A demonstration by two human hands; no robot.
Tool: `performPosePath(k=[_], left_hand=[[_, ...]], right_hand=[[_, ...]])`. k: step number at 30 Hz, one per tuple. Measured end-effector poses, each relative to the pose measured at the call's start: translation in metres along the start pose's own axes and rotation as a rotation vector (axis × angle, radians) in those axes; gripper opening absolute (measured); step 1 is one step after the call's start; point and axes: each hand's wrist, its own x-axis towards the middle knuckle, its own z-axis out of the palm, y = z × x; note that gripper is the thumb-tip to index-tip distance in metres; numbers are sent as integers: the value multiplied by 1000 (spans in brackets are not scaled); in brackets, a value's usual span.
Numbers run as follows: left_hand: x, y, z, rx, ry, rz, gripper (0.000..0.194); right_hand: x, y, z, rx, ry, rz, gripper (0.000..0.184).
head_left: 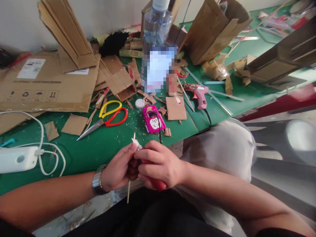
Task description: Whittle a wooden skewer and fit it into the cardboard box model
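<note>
From the head-worn camera: at the near edge of a green-topped table [91,149], a person works a slim wooden stick [128,193] with a red-handled craft knife [158,184]. The left hand [119,169] pinches the stick, thumb close to the blade; the right hand [163,162] wraps its fingers firmly around the knife handle. The stick's upper end, at the blade, looks partly whittled, and pale shavings [128,122] dot the tabletop ahead; the trimming appears under way, though how much remains cannot be told. The stick's lower end hangs below the hands, seemingly uncut.

Just beyond the hands sits a magenta car-shaped socket [153,121], with red-and-yellow-handled scissors [104,122] to its left and a pink glue gun [201,97] to its right, near a square of cardboard [176,108]. A white power unit [18,159] trails cable at the table's left edge. A large flattened carton [46,86] covers the far left corner; a water bottle [156,29] stands toward the far edge, among cardboard scraps, before a pale wall [116,14]. Tall cardboard boxes [207,31] line the right.
</note>
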Motion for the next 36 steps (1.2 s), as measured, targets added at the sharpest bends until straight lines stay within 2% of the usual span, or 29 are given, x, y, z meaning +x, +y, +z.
performPosePath(k=[5,9,15,24,33,36], left_hand=[[0,0,0,18,18,-8,68],[0,-2,-2,32,21,43,64],[-1,-2,-3,41,-40,122,53],[1,-7,-7,36,-76,153,49],[2,-8,-7,8,-56,166,47],[2,-7,-6,-5,-13,152,51]], right_hand=[[-2,1,1,-25,-13,-17,12],[-3,0,-1,-45,-46,-10,13],[-4,0,-2,-81,-26,-36,13],[-3,-2,-2,-65,-2,-18,9],[0,-4,0,-60,32,-34,9],[2,-4,-1,-39,45,-7,16]])
